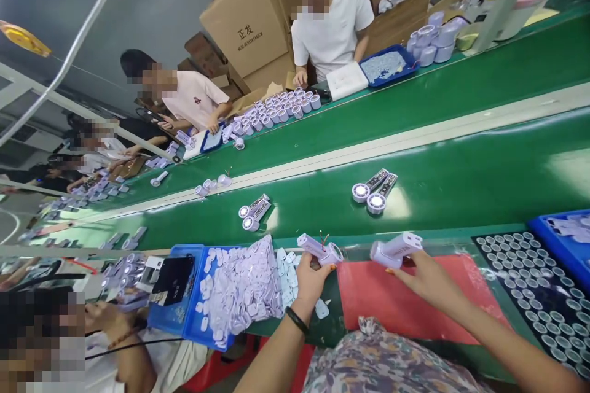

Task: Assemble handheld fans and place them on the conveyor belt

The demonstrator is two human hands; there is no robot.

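Lilac housing (320, 250) sat gripped in your left hand (310, 279), a second lilac housing (395, 252) in your right hand (428, 276). Their long axes lay roughly level, apparently end toward end, above the red mat (415, 301).

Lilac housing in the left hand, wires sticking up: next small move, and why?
Probably press the wires down into the lilac housing held in the left hand, since they stick up out of it, while the second housing in the right hand, above the red mat, shows no such wires.
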